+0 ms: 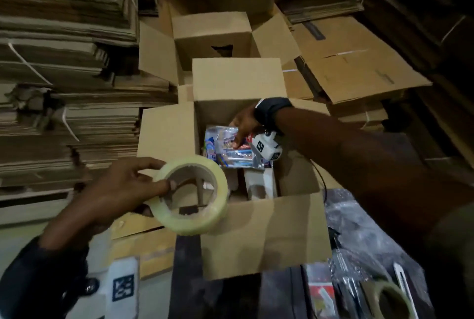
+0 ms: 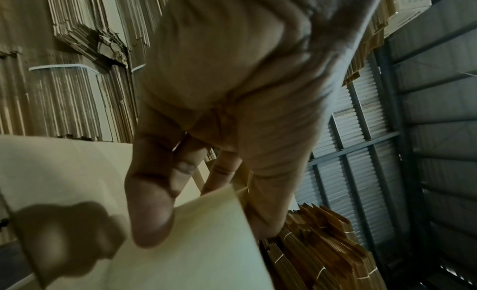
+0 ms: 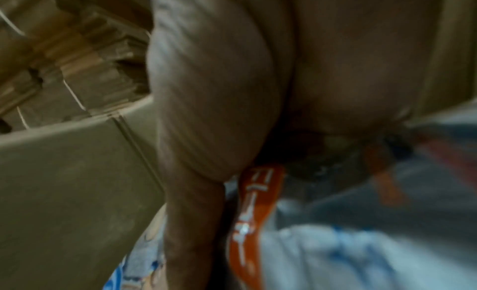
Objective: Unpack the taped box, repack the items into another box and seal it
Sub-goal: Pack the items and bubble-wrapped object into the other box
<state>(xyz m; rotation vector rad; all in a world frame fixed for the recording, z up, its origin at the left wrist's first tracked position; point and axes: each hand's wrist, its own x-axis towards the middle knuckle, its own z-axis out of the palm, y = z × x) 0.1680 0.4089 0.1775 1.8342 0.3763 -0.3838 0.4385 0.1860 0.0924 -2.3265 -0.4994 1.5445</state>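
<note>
Head view: my left hand (image 1: 112, 188) grips the tape roll (image 1: 191, 194) ready for sealing, while my right hand (image 1: 245, 124) presses the glossy packet (image 1: 225, 145) down inside the open box (image 1: 264, 231).

We've got dim light here, and bundles of flattened cardboard (image 1: 64, 67) tied with white string rise high on the left. More flat cartons (image 1: 359, 67) lie at the back right. Behind them, we see a corrugated metal wall (image 2: 361, 151) on steel framing.
</note>
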